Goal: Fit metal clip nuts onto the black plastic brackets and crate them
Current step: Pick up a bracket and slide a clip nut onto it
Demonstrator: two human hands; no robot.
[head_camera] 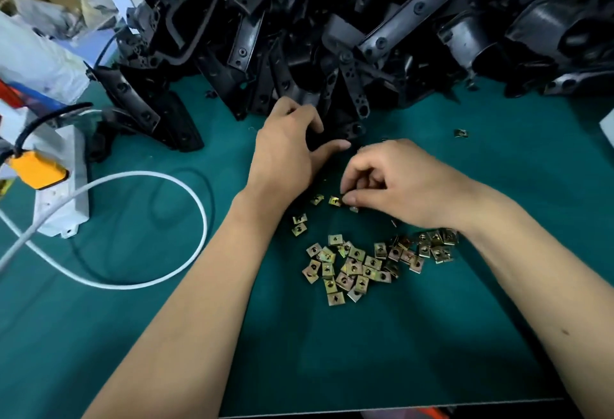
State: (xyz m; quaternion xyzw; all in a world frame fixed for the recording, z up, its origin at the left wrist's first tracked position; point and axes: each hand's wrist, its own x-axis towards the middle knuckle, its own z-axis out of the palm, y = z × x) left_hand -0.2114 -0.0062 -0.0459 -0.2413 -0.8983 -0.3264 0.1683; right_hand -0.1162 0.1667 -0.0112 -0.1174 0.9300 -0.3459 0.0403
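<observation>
Head view, from the left: a white power strip (63,186) and looped white cable (186,186) lie on the green mat (432,335); the left hand (285,149) curls round a black bracket (335,133) at the foot of the bracket pile (365,26). Just right, the right hand (398,186) pinches one clip nut (335,200) above the loose clip nuts (365,262).

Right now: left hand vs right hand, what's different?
1. The left hand reaches up to the black bracket pile and grips a bracket at its edge; the right hand stays low over the green mat.
2. The left hand wraps a large black part; the right hand pinches a small clip nut at its fingertips.

Both are bare and busy with a part.
</observation>
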